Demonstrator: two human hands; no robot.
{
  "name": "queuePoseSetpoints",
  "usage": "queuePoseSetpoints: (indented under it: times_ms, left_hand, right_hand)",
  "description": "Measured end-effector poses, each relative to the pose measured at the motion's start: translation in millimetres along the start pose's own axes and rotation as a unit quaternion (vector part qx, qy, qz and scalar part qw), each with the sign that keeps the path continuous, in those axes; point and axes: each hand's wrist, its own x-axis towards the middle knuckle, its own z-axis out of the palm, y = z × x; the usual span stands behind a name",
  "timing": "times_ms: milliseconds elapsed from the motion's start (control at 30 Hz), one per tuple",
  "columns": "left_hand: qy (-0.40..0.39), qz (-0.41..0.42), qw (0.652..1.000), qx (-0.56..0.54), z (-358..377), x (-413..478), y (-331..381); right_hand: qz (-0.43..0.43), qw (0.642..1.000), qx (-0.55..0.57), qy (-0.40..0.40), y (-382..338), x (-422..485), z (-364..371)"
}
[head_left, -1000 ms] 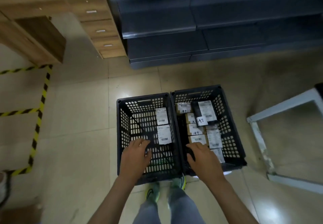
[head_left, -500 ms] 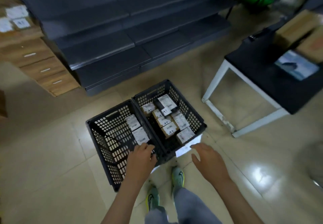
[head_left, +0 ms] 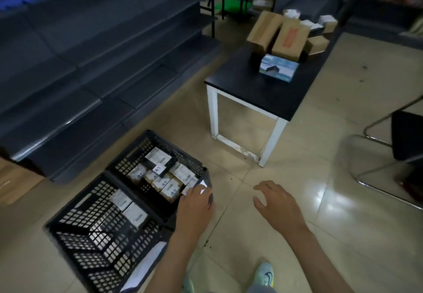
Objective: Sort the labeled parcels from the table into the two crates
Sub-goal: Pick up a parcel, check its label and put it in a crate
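Observation:
Two black perforated crates stand side by side on the tiled floor. The near crate (head_left: pixel 75 235) holds two white-labelled parcels (head_left: pixel 128 205). The far crate (head_left: pixel 194 164) holds several labelled parcels (head_left: pixel 164 178). My left hand (head_left: pixel 196 208) hovers at the far crate's near corner with loose fingers, holding nothing. Out over the bare floor, my right hand (head_left: pixel 277 203) is open, fingers spread and slightly curled. On the black-topped table (head_left: pixel 263 93) stand cardboard boxes (head_left: pixel 288 38) and a blue-and-white box (head_left: pixel 278 68).
Dark metal shelving (head_left: pixel 91 64) runs along the left behind the crates. A chair with a chrome frame (head_left: pixel 389 155) is at the right. A wooden drawer unit (head_left: pixel 13 183) shows at the left edge. My feet in green shoes (head_left: pixel 264 276) are at the bottom.
My view has swung right, bringing the table and its boxes into sight. Both hands have left the crates' rims; the right hand moved out over the floor.

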Motion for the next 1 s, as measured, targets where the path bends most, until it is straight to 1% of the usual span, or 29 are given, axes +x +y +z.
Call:
queuePoseSetpoints:
  times_ms: [133,200,267,467,700,833,933,1000]
  left_hand:
    - [-0.027,0.013,0.999,-0.017,8,44,92]
    - [-0.045,0.021,0.999,-0.002,12,64,127]
    - [-0.042,0.04,0.998,0.001,24,87,154]
    - [-0.032,0.061,0.998,-0.01,46,165,226]
    - [-0.046,0.069,0.996,-0.013,81,283,284]
    - [-0.051,0.068,0.995,-0.048,93,369,317]
    - [-0.056,0.062,0.993,-0.08,96,434,341]
    - [-0.051,0.07,0.994,-0.064,99,476,356]
  right_hand:
    - [0.022,1.0,-0.006,0.0,78,2,-37]
    - [0.043,0.999,-0.001,0.005,111,5,-53]
    - [0.057,0.998,0.004,0.009,140,8,-67]
    - [0.093,0.995,0.009,0.024,219,48,-106]
    - [0.109,0.994,-0.004,0.019,303,137,-131]
    - [0.11,0.994,-0.013,0.006,352,204,-149]
    - [0.124,0.992,-0.024,0.02,389,254,-163]
    - [0.135,0.99,-0.032,0.027,413,288,-172]
